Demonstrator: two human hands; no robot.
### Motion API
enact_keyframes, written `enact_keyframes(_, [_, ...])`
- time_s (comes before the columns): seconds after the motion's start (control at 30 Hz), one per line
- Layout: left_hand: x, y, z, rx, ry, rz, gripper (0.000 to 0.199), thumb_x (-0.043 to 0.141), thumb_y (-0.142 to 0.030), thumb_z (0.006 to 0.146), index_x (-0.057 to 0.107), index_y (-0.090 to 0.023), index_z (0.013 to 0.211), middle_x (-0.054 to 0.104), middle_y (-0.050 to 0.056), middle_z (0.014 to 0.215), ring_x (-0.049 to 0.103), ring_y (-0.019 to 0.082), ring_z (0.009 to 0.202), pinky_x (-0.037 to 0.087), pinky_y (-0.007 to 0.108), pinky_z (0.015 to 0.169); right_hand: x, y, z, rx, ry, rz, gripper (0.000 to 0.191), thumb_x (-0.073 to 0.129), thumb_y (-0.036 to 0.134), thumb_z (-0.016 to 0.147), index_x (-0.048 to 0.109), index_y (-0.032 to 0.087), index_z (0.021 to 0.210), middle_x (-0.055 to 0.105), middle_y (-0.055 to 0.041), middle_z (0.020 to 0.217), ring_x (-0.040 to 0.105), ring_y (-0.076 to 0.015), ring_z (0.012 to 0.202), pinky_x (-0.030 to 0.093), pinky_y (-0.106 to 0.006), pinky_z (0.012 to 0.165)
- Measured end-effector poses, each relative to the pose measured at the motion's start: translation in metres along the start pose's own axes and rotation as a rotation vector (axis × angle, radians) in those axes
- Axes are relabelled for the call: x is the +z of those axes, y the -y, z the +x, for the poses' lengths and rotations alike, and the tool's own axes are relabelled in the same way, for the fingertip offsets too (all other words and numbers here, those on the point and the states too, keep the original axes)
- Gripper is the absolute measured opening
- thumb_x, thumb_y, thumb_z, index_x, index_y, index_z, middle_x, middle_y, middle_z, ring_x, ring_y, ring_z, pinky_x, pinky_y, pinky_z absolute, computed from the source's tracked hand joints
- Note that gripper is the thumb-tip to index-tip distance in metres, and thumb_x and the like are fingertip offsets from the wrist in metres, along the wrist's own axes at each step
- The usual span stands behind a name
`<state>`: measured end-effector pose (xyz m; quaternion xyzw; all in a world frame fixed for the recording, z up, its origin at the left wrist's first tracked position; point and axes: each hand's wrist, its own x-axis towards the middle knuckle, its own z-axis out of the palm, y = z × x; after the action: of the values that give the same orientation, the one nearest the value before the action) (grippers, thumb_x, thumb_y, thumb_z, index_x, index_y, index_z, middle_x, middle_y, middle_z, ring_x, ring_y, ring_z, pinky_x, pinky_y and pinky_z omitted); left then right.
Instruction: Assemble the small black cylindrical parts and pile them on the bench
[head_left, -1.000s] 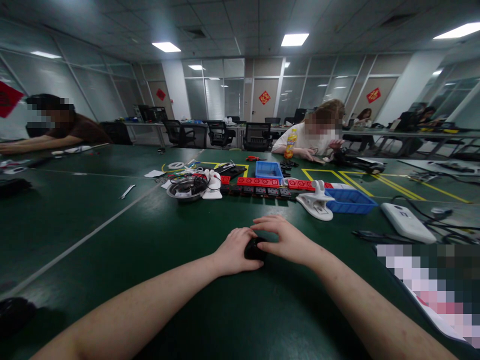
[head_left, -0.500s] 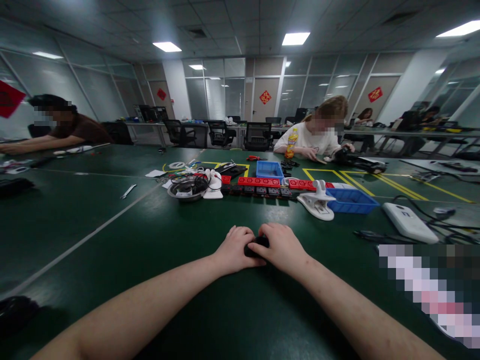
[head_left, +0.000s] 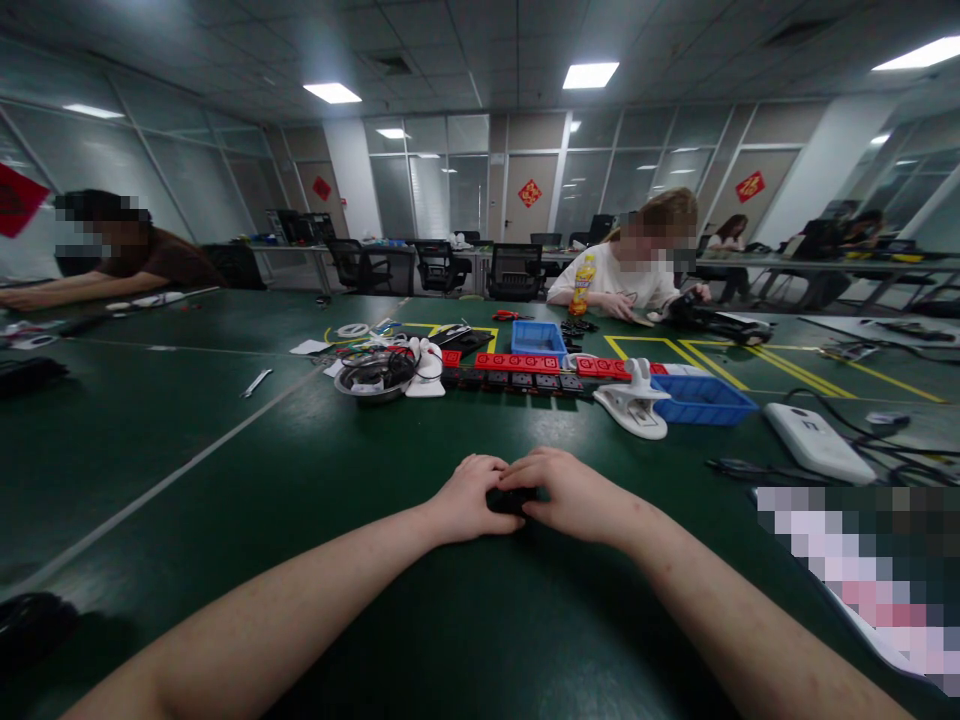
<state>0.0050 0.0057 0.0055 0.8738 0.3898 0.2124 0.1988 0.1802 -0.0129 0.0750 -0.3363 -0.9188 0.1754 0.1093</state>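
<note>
A small black rounded object (head_left: 511, 499), mostly covered by fingers, rests at or just above the green table (head_left: 360, 620) in front of me. My left hand (head_left: 472, 500) is wrapped round its left side, thumb along the near edge. From the right, my right hand (head_left: 574, 496) grips it too, its fingers over the top and its thumb at the near right. What kind of object it is, I cannot make out.
Beyond my hands lie a metal bowl of cables (head_left: 375, 378), a red and black power strip row (head_left: 525, 375), a white clip stand (head_left: 637, 405) and a blue bin (head_left: 701, 400). A white power bank-like box (head_left: 817, 445) sits right. A co-worker (head_left: 630, 265) works opposite.
My right hand has shifted slightly right; its fingers now reach over the black object's top, and its thumb has moved to the right end. The left hand has barely moved.
</note>
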Motion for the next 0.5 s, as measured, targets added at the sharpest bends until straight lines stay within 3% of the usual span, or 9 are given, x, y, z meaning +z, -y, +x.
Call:
enact_keyframes(0.13, [-0.001,0.000,0.000,0.031,0.030,0.012,0.028,0.069,-0.036,0.064,0.063,-0.021,0.086,0.056,0.002,0.103,0.048,0.025,0.101,0.033,0.041,0.093,-0.002,-0.002,-0.002,0.008,0.044,0.032,0.046,0.054,0.004,0.068,0.064,0.028,0.106,0.064,0.0013,0.108,0.051,-0.0210,0.106,0.033,-0.039,0.095])
enact_keyframes(0.2, [-0.002,-0.001,0.000,0.044,0.037,0.020,0.033,0.069,-0.036,0.064,0.062,-0.022,0.093,0.055,0.002,0.108,0.047,0.026,0.104,0.031,0.043,0.095,-0.002,-0.002,-0.001,0.012,0.029,0.042,0.043,0.055,0.006,0.070,0.064,0.029,0.105,0.062,0.0014,0.112,0.048,-0.0219,0.111,0.030,-0.042,0.097])
enact_keyframes(0.33, [-0.001,-0.002,-0.001,0.017,0.036,0.019,0.058,0.069,-0.047,0.063,0.051,-0.024,0.112,0.053,0.005,0.112,0.046,0.027,0.106,0.030,0.047,0.096,0.001,0.001,0.001,0.062,-0.108,0.024,0.030,0.054,0.017,0.078,0.063,0.025,0.105,0.057,-0.0042,0.118,0.048,-0.0226,0.111,0.030,-0.043,0.096])
enact_keyframes(0.4, [0.000,-0.002,-0.001,-0.018,0.016,0.012,0.063,0.069,-0.055,0.059,0.050,-0.021,0.109,0.053,0.006,0.108,0.047,0.028,0.104,0.028,0.049,0.097,0.004,0.002,0.002,0.142,-0.169,-0.039,0.023,0.054,0.026,0.081,0.063,0.020,0.101,0.060,-0.0077,0.109,0.051,-0.0235,0.105,0.034,-0.041,0.093])
enact_keyframes(0.5, [0.002,-0.003,-0.002,-0.041,-0.035,0.029,0.064,0.067,-0.062,0.056,0.051,-0.019,0.101,0.053,0.007,0.104,0.047,0.028,0.104,0.024,0.051,0.100,0.011,0.002,0.004,0.270,-0.232,-0.134,0.028,0.052,0.036,0.082,0.059,0.015,0.100,0.060,-0.0102,0.099,0.054,-0.0243,0.096,0.039,-0.037,0.085])
